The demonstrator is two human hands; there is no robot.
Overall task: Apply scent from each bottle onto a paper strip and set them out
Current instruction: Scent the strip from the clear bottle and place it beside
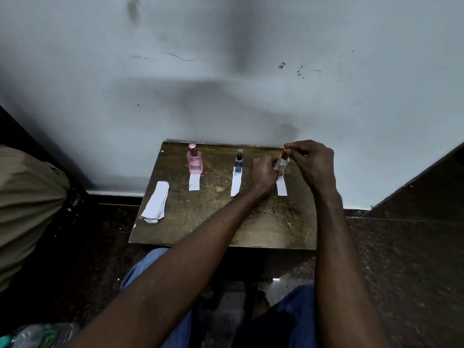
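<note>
Head view: your left hand [263,175] curls round the clear bottle [280,166] at the right rear of the worktop [226,222], while your right hand [312,164] seemingly pinches its cap [284,153], above a paper strip [281,187].

Both bare forearms reach forward from the lower edge of the view and converge. The left forearm runs diagonally up and to the right; the left hand [263,173], seen from its back, has its fingers curled round the body of a small clear glass bottle [281,165]. The right forearm rises nearly straight; the right hand [312,163] arches over from above, wrist bent, thumb and fingertips pinching the bottle's copper-coloured cap [285,153]. The two hands lie just beside each other.
</note>
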